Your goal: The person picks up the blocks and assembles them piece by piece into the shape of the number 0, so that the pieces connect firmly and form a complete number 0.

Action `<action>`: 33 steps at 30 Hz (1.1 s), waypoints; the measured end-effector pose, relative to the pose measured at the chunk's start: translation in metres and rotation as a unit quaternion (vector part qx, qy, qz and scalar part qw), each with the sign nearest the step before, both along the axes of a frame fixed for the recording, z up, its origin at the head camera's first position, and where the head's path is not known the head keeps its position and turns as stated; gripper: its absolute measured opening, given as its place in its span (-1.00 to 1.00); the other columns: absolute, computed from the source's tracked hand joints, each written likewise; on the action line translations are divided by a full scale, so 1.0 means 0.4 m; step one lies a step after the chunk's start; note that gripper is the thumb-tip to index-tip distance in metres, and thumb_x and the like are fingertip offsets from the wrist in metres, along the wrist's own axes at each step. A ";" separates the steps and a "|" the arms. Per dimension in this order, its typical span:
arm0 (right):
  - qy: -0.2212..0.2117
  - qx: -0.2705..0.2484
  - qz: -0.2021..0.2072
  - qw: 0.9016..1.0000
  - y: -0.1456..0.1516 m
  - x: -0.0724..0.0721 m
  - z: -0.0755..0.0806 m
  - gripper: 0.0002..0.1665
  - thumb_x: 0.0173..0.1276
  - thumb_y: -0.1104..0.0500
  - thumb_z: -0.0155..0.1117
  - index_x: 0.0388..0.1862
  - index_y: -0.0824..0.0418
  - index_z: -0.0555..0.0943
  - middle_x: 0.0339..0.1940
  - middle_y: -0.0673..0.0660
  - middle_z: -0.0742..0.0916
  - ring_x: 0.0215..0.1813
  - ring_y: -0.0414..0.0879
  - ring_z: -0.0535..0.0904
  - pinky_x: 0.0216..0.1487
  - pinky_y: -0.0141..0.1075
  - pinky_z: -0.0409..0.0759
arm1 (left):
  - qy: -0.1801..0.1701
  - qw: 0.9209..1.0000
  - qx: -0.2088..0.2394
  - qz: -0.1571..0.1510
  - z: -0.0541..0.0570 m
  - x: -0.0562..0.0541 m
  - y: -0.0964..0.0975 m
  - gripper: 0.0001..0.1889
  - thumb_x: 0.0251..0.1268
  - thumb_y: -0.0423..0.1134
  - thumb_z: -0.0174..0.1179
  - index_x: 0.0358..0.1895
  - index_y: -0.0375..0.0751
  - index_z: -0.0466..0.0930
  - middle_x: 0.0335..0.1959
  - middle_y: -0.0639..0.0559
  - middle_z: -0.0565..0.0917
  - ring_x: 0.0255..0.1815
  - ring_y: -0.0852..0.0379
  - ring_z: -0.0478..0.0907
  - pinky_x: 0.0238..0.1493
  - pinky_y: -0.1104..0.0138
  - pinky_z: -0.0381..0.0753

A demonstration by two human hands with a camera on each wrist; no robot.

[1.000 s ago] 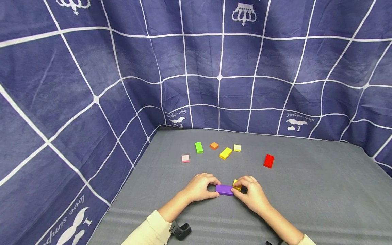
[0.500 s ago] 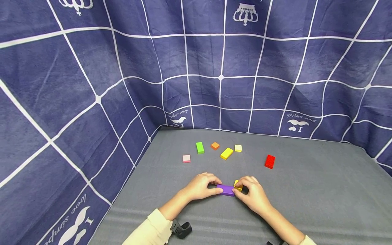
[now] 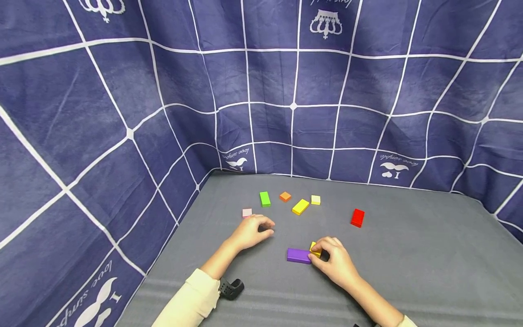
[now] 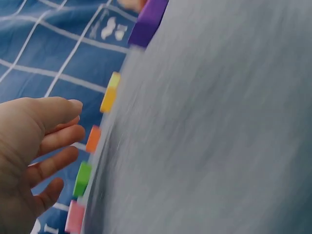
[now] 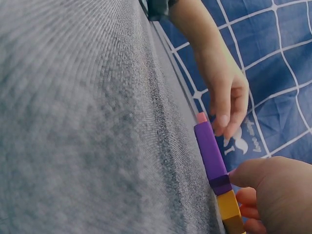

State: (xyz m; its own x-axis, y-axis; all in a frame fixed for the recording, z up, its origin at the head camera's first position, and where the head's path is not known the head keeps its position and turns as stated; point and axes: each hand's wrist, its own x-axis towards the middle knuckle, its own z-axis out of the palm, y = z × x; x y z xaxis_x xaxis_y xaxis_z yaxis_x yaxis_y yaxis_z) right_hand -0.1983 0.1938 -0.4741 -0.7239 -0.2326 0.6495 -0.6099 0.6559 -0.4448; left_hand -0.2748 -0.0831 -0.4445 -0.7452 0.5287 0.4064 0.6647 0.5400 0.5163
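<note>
A long purple block [image 3: 299, 255] lies flat on the grey cloth, its right end against a yellow block [image 3: 313, 245]. My right hand [image 3: 338, 263] curls around the yellow block, its thumb near the purple block's right end. The right wrist view shows the purple block [image 5: 210, 151] and yellow block [image 5: 229, 210] in line, the hand beside them. My left hand [image 3: 248, 234] hovers apart from the purple block, fingers loosely bent with nothing in them. It is close to a pink block [image 3: 247, 212], partly covering it in the head view.
Farther back lie a green block [image 3: 265, 199], an orange block [image 3: 285, 196], another yellow block [image 3: 300, 207] and a pale yellow block [image 3: 316, 200]. A red block [image 3: 357, 218] lies to the right. Blue patterned cloth [image 3: 269, 122] hangs behind and at the left.
My left hand has let go of the purple block's left end and moved left and away toward the pink block. The right hand has stayed in place at the yellow block.
</note>
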 end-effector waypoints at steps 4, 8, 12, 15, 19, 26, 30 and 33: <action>0.000 -0.004 0.002 1.000 -0.002 -0.001 0.001 -0.72 -0.13 0.32 0.58 -0.46 0.07 0.67 -0.38 -0.18 0.65 -0.26 -0.23 0.48 -0.20 -0.38 0.43 | 0.013 0.999 -0.013 0.039 0.004 -0.032 -0.034 -0.82 0.13 -0.30 0.36 -0.18 -0.23 0.71 -0.26 0.04 0.72 -0.17 0.10 0.64 0.04 0.15 0.50; 0.003 -0.003 0.002 1.000 -0.001 -0.002 0.002 -0.72 -0.13 0.33 0.58 -0.46 0.07 0.66 -0.38 -0.17 0.65 -0.26 -0.22 0.47 -0.21 -0.38 0.43 | 0.016 0.997 -0.004 0.081 0.006 -0.056 -0.059 -0.79 0.10 -0.29 0.39 -0.16 -0.22 0.71 -0.26 0.04 0.71 -0.20 0.05 0.58 -0.11 0.18 0.52; -0.001 0.001 0.002 1.000 0.002 -0.004 0.002 -0.73 -0.13 0.31 0.58 -0.46 0.08 0.66 -0.39 -0.16 0.65 -0.27 -0.23 0.47 -0.21 -0.39 0.43 | 0.024 0.994 0.022 0.106 0.001 -0.082 -0.075 -0.77 0.09 -0.31 0.40 -0.15 -0.23 0.71 -0.24 -0.03 0.70 -0.20 -0.01 0.55 -0.12 0.14 0.49; -0.006 0.003 0.002 1.000 0.003 -0.005 -0.001 -0.74 -0.12 0.29 0.58 -0.46 0.08 0.66 -0.39 -0.16 0.65 -0.26 -0.24 0.47 -0.21 -0.39 0.43 | 0.028 0.992 0.034 0.120 -0.006 -0.094 -0.087 -0.75 0.06 -0.33 0.40 -0.14 -0.25 0.71 -0.19 -0.07 0.70 -0.13 -0.07 0.56 -0.04 0.09 0.48; -0.003 0.003 0.002 1.000 0.002 -0.005 -0.005 -0.73 -0.12 0.28 0.59 -0.46 0.08 0.66 -0.39 -0.16 0.65 -0.26 -0.25 0.46 -0.22 -0.39 0.42 | 0.020 0.991 0.029 0.132 -0.012 -0.101 -0.109 -0.70 0.04 -0.31 0.42 -0.11 -0.25 0.70 -0.10 -0.09 0.69 -0.01 -0.13 0.56 0.07 0.04 0.45; 0.004 0.000 0.004 1.000 0.003 -0.007 -0.004 -0.73 -0.14 0.29 0.59 -0.47 0.08 0.66 -0.39 -0.16 0.65 -0.27 -0.24 0.47 -0.20 -0.42 0.40 | 0.009 0.990 0.003 0.144 -0.023 -0.110 -0.130 -0.67 0.04 -0.27 0.42 -0.08 -0.25 0.70 -0.07 -0.12 0.68 0.06 -0.16 0.56 0.12 0.02 0.44; 0.005 -0.002 0.005 1.000 0.002 -0.007 -0.003 -0.72 -0.15 0.31 0.59 -0.47 0.09 0.66 -0.39 -0.16 0.65 -0.27 -0.23 0.47 -0.21 -0.42 0.40 | 0.007 0.989 0.003 0.147 -0.034 -0.114 -0.132 -0.70 0.06 -0.28 0.42 -0.11 -0.28 0.70 -0.14 -0.11 0.69 -0.04 -0.10 0.60 0.05 0.06 0.49; 0.003 -0.003 0.006 1.000 0.000 -0.006 -0.003 -0.72 -0.15 0.31 0.58 -0.47 0.09 0.66 -0.39 -0.16 0.65 -0.27 -0.23 0.47 -0.21 -0.42 0.40 | 0.005 0.989 0.017 0.150 -0.042 -0.116 -0.133 -0.73 0.05 -0.30 0.42 -0.15 -0.29 0.70 -0.21 -0.10 0.69 -0.14 -0.05 0.62 -0.03 0.08 0.51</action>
State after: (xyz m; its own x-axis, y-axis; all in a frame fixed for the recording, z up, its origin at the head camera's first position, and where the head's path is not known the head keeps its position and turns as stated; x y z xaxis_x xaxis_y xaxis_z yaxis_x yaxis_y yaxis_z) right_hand -0.2006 0.1940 -0.4751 -0.7168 -0.2363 0.6560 -0.6203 0.6459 -0.4450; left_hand -0.3212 -0.1361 -0.4612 -0.8618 0.2714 0.4286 0.4833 0.6959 0.5312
